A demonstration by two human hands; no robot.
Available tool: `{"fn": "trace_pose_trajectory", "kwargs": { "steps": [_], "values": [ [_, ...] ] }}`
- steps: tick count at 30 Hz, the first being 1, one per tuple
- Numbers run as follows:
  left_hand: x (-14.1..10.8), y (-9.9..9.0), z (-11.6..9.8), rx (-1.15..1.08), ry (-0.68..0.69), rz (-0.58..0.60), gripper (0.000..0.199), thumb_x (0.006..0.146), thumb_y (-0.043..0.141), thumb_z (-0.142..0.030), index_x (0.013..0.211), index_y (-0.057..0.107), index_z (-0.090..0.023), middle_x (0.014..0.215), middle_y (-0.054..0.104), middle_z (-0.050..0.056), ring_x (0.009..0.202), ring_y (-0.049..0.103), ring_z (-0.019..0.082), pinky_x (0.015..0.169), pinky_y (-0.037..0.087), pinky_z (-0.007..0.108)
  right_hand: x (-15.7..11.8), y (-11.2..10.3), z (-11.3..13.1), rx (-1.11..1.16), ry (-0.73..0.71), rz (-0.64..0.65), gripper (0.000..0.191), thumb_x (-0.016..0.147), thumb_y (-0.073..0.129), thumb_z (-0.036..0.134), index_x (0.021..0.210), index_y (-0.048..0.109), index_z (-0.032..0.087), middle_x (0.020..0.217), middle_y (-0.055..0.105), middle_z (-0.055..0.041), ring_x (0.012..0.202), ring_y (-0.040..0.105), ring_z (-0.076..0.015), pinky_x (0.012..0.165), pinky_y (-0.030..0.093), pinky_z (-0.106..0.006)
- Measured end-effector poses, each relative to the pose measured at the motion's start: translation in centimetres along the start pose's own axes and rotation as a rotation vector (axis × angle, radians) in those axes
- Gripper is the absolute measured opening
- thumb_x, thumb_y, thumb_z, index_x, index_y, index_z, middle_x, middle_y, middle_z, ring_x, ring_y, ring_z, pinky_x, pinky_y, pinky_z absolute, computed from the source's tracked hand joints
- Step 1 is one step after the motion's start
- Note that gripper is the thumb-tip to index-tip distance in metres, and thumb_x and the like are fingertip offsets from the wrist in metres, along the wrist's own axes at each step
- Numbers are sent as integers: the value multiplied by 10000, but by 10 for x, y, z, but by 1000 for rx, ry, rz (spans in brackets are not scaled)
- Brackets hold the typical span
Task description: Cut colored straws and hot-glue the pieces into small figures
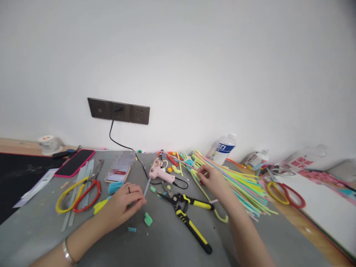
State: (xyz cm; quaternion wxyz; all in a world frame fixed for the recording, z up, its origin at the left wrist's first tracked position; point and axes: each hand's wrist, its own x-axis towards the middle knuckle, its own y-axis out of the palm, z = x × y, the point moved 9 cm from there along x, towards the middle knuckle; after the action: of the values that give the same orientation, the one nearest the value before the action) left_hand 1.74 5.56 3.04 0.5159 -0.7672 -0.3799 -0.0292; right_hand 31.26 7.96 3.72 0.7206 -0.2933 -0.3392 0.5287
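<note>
My left hand [126, 202] rests on the grey table, palm down, its fingers stretched out and holding nothing I can see. Its fingertips are beside the clear glue stick [147, 187] that sticks out of the pink glue gun [160, 173]. A blue fuzzy bundle [114, 187] and a yellow piece [100, 205] lie behind and left of this hand. My right hand [214, 181] is over the left edge of a spread of coloured pipe cleaners [247, 185], thumb and fingers pinched on a pink pipe cleaner [185, 164]. Yellow-and-black pliers [176, 202] lie between my hands.
Red-and-yellow scissors [83, 189], clear strips [68, 218], a pink-edged phone [75, 163] and another phone [119, 172] lie left. A cord runs to the wall socket [119, 110]. A white bottle [222, 150] stands behind the pipe cleaners; more scissors [286, 193] lie right.
</note>
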Motion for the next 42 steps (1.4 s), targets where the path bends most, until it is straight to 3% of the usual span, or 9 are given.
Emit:
{"fn": "trace_pose_trajectory", "kwargs": {
  "steps": [2,6,10,13,16,21,28,36,42],
  "values": [
    [-1,-1,2,-53,-21,-5,181,987,467,-215,939,640,-198,860,655,35,815,590,172,763,418,272,-12,6,29,180,-79,74,126,817,568,283,747,612,188,678,626,-6,589,550,-159,571,409,-270],
    [-4,3,1,-199,-53,38,167,958,543,-273,1108,587,-215,909,632,28,812,594,159,740,447,244,-49,42,98,425,-231,298,94,820,629,244,752,664,188,667,578,19,569,474,-120,532,363,-232],
    [-7,10,-2,-260,-65,41,149,958,526,-321,882,550,-195,814,581,4,738,558,146,674,420,228,-72,78,147,435,-351,347,127,747,691,93,689,654,199,632,543,44,561,453,-106,513,325,-212],
    [-6,9,6,-270,-121,-10,211,978,470,-307,807,508,-191,733,535,-16,665,510,131,612,380,219,-72,92,163,396,-406,357,205,714,669,5,683,611,200,643,528,58,575,463,-102,530,323,-209],
    [-4,4,11,-297,-139,-71,232,990,440,-308,806,515,-188,735,524,-13,654,493,130,608,379,222,-67,96,162,473,-367,383,198,744,654,28,700,577,205,640,511,63,580,454,-103,530,323,-207],
    [-2,2,14,-335,-171,-76,285,994,443,-339,760,502,-188,709,516,-18,647,500,128,604,376,222,-66,108,150,755,-254,521,245,827,690,314,690,522,201,644,492,55,579,422,-103,532,327,-216],
    [-3,2,12,-376,-217,-46,337,991,427,-351,702,472,-184,642,520,-25,583,470,115,566,349,224,-55,104,140,1006,-105,487,385,754,744,513,721,509,210,630,460,70,528,398,-90,488,336,-209],
    [-1,-3,10,-485,-244,-62,342,986,411,-353,686,439,-190,645,476,-31,591,447,112,559,358,216,-50,111,123,1160,63,441,398,685,814,490,749,541,209,636,613,45,546,575,-111,485,414,-202],
    [-4,-2,19,-510,-304,-90,223,952,510,-370,845,560,-180,740,587,-10,675,569,133,622,431,218,-48,105,122,980,-6,458,348,661,832,437,678,601,177,606,657,15,533,572,-110,525,426,-227]
  ]
}}
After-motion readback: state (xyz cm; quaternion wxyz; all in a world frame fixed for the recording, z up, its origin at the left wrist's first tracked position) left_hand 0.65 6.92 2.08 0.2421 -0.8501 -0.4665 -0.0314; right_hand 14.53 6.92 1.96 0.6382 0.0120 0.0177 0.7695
